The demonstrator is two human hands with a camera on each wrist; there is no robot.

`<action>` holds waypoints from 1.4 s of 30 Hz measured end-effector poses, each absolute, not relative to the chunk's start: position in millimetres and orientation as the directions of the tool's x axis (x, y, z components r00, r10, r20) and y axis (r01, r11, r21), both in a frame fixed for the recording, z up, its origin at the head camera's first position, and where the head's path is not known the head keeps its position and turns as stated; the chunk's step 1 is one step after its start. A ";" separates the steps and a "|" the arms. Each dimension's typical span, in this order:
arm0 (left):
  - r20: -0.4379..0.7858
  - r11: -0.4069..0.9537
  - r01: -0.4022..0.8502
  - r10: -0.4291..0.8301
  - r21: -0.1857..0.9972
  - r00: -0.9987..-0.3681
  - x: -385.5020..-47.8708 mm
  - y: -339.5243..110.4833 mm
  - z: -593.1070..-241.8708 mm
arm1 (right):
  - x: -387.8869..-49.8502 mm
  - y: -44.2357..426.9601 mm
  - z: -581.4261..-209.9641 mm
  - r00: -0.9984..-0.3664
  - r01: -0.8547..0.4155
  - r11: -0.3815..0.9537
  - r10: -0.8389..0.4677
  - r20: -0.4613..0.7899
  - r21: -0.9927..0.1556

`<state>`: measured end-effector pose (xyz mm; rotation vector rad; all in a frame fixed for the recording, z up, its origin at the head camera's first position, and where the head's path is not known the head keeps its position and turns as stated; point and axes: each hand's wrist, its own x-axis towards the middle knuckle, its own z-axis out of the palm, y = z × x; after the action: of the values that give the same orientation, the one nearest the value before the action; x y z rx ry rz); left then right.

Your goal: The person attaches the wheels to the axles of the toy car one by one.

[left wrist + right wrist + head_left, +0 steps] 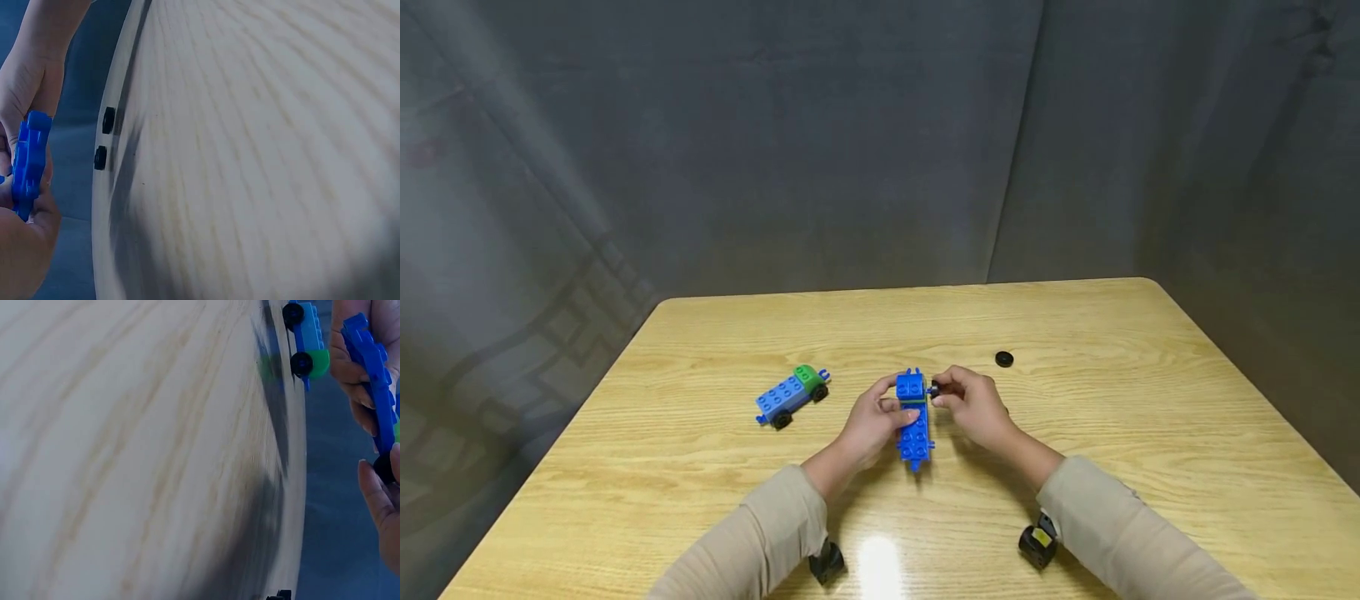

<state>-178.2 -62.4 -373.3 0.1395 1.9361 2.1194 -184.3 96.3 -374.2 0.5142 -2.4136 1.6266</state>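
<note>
Over the middle of the table, my left hand (867, 427) holds a blue toy car (914, 452) built of studded bricks, its thumb lying across the top. Small bare axle stubs stick out on both sides of the car's near end. On the car's right, toward the far end, my right hand (983, 410) pinches a black wheel (935, 389) between thumb and fingers at an axle stub. The right wrist view shows this wheel (384, 467) against the side of the blue base (375, 375). Whether it is fully seated I cannot tell.
A second toy car (786, 395), light blue and green with black wheels, stands to the left. One loose black wheel (1004, 358) lies beyond my right hand; the left wrist view shows two loose wheels, one farther along (100, 157). Black wrist devices (1037, 546) hang beneath the sleeves.
</note>
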 end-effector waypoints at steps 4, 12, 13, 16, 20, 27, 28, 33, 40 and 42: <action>-0.118 -0.057 -0.137 0.259 0.989 -0.959 -178.5 -63.0 -372.7 | -184.3 95.6 -376.7 -0.925 -0.380 0.343 -0.171 0.341 -0.859; -0.137 -0.057 -0.157 0.262 0.986 -0.955 -180.5 -61.4 -371.1 | -185.9 95.5 -379.2 -0.919 -0.394 0.341 -0.163 0.359 -0.853; -0.138 -0.061 -0.159 0.261 0.985 -0.955 -180.5 -61.4 -371.3 | -185.8 95.4 -378.9 -0.918 -0.396 0.346 -0.168 0.359 -0.851; -0.132 -0.072 -0.155 0.258 0.985 -0.957 -180.6 -61.2 -372.1 | -185.5 95.7 -377.6 -0.915 -0.403 0.357 -0.179 0.362 -0.843; -0.118 -0.080 -0.145 0.272 0.986 -0.955 -180.4 -59.2 -372.4 | -183.9 97.7 -377.0 -0.911 -0.413 0.364 -0.170 0.376 -0.835; -0.110 -0.087 -0.139 0.281 0.986 -0.954 -179.7 -58.1 -372.8 | -180.8 98.5 -374.1 -0.888 -0.460 0.404 -0.203 0.413 -0.791; -0.107 -0.087 -0.136 0.284 0.987 -0.953 -179.9 -58.2 -371.9 | -181.1 98.5 -373.0 -0.882 -0.471 0.411 -0.205 0.424 -0.781; -0.094 -0.102 -0.129 0.296 0.986 -0.951 -182.4 -58.0 -365.1 | -185.6 99.5 -368.0 -0.871 -0.489 0.414 -0.197 0.449 -0.767; -0.113 -0.093 -0.152 0.337 0.984 -0.935 -185.6 -62.1 -367.1 | -186.4 100.2 -367.0 -0.903 -0.425 0.373 -0.230 0.362 -0.825; -0.112 -0.100 -0.157 0.356 0.983 -0.928 -186.0 -64.0 -369.0 | -186.3 100.1 -367.8 -0.906 -0.415 0.352 -0.240 0.347 -0.839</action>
<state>-186.0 -64.0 -369.0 0.2177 1.8373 2.0920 -186.3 100.1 -367.8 0.5978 -2.4440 1.5921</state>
